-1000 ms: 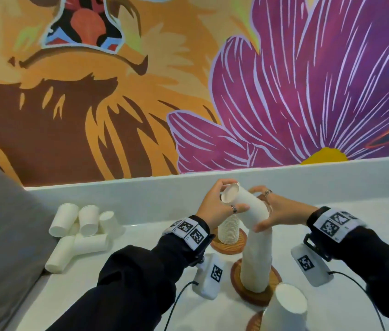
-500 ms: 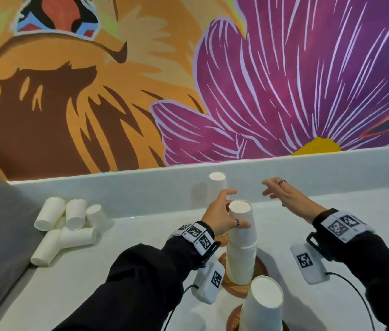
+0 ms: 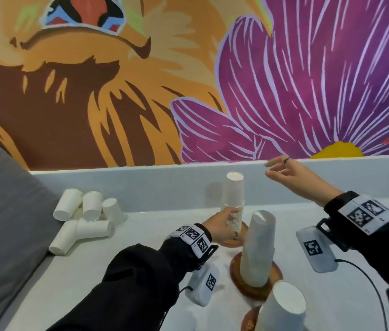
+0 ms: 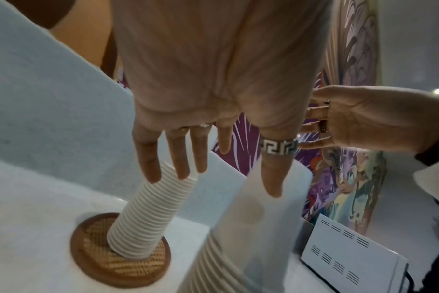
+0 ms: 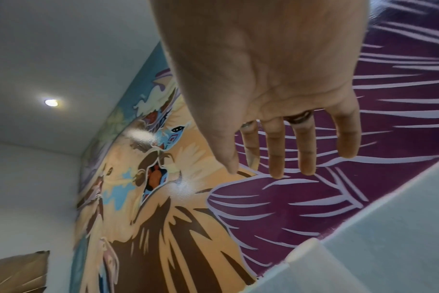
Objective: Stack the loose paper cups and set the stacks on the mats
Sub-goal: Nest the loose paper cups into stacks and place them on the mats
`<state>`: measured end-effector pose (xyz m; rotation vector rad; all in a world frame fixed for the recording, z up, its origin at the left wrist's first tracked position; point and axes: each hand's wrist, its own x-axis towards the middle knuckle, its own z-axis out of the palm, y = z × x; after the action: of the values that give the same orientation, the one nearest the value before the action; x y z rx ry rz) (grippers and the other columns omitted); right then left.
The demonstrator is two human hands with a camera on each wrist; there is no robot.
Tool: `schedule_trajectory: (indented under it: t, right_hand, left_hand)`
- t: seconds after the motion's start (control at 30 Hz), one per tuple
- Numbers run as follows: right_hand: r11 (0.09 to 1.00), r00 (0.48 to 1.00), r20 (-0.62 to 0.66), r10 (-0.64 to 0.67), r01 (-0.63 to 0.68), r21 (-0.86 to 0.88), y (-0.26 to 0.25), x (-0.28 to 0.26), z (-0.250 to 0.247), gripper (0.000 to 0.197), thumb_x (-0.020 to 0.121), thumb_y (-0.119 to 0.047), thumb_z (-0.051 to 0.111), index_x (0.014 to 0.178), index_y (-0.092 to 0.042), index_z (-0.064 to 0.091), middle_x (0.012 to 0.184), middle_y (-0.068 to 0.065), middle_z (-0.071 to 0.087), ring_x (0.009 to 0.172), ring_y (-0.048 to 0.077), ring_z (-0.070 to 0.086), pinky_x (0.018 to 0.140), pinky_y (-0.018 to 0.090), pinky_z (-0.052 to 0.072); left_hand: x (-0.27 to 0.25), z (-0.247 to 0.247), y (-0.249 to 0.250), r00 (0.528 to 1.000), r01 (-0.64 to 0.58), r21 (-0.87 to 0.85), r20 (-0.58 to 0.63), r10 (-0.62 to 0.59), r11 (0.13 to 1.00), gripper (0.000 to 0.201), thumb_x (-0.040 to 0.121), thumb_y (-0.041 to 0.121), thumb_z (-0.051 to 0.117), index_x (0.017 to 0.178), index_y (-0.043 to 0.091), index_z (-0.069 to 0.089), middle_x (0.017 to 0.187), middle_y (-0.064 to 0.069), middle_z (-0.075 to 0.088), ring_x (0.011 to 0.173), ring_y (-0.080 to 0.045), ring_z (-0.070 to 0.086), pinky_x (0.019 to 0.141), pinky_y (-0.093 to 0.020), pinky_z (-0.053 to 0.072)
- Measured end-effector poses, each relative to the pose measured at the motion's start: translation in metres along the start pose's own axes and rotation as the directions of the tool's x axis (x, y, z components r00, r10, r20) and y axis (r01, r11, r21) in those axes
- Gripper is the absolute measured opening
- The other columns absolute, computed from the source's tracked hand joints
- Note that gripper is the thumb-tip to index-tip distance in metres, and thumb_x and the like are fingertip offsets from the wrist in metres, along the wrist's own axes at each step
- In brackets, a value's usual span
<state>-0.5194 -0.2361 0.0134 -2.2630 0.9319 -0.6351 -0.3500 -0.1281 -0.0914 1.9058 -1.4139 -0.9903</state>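
Three stacks of white paper cups stand upside down on round woven mats. The far stack (image 3: 235,194) is on the far mat (image 3: 243,229), the middle stack (image 3: 258,247) on the middle mat (image 3: 236,275), and the near stack (image 3: 281,306) at the bottom edge. My left hand (image 3: 230,225) reaches the far stack low down; in the left wrist view its straight fingers (image 4: 180,162) lie against the ribbed stack (image 4: 148,218) on its mat (image 4: 120,255). My right hand (image 3: 274,170) hangs empty above the counter, fingers spread (image 5: 306,154).
Several loose cups (image 3: 86,218) lie in a heap at the counter's far left, beside a grey cushion (image 3: 2,211). A low white ledge (image 3: 141,182) and the painted wall close off the back. A white box (image 4: 351,257) sits at the right.
Both hands let go of the middle stack, which now stands straight on its mat. My left hand moved back to the far stack. My right hand lifted up and to the right.
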Motion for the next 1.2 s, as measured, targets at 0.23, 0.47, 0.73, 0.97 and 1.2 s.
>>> schedule_trajectory:
  t: [0.23,0.47,0.73,0.97,1.2]
  right_hand:
    - [0.959,0.972,0.155,-0.177,0.206,-0.193,-0.08,0.021,0.026,0.034,0.091,-0.036,0.056,0.12,-0.018,0.054,0.123,0.001,0.059,0.113,0.014,0.054,0.097,0.029,0.041]
    - [0.928,0.922,0.328,-0.204,0.288,-0.234,-0.152,0.046,0.123,0.048,0.092,-0.039,0.055,0.133,-0.019,0.042,0.128,0.003,0.054,0.114,0.014,0.051,0.091,0.024,0.038]
    - [0.964,0.864,0.494,-0.095,0.204,-0.172,-0.186,0.076,0.261,0.045,0.094,-0.037,0.053,0.132,-0.017,0.042,0.128,0.005,0.053,0.114,0.02,0.051,0.086,0.026,0.038]
    - [0.99,0.865,0.5,-0.043,0.103,-0.093,-0.196,0.105,0.36,0.043,0.094,-0.031,0.054,0.131,-0.014,0.042,0.126,0.008,0.054,0.102,0.019,0.052,0.081,0.024,0.036]
    - [0.997,0.921,0.386,0.045,-0.065,0.039,-0.207,0.133,0.434,0.053,0.092,-0.029,0.056,0.136,-0.009,0.034,0.133,0.015,0.046,0.12,0.028,0.049,0.099,0.031,0.037]
  left_hand:
    - [-0.046,-0.082,-0.061,0.985,0.104,0.038,-0.145,-0.097,0.994,0.068,0.085,0.032,0.067,0.142,0.025,0.031,0.143,-0.004,0.04,0.127,-0.021,0.044,0.092,-0.027,0.039]
    - [-0.093,-0.159,-0.152,0.916,0.268,-0.034,-0.3,-0.265,0.963,0.064,0.087,0.029,0.065,0.141,0.019,0.032,0.143,-0.009,0.04,0.127,-0.024,0.045,0.097,-0.03,0.038]
    - [-0.119,-0.225,-0.236,0.786,0.348,-0.154,-0.489,-0.377,0.925,0.06,0.086,0.014,0.065,0.138,0.011,0.036,0.137,-0.017,0.045,0.125,-0.028,0.046,0.102,-0.033,0.039]
    - [-0.117,-0.271,-0.281,0.658,0.399,-0.18,-0.627,-0.417,0.899,0.057,0.085,0.015,0.062,0.137,0.016,0.039,0.137,-0.016,0.045,0.128,-0.032,0.039,0.105,-0.035,0.034]
    - [-0.097,-0.304,-0.306,0.574,0.411,-0.191,-0.706,-0.415,0.892,0.063,0.088,0.019,0.058,0.144,0.019,0.029,0.142,-0.014,0.034,0.13,-0.033,0.031,0.106,-0.039,0.03]
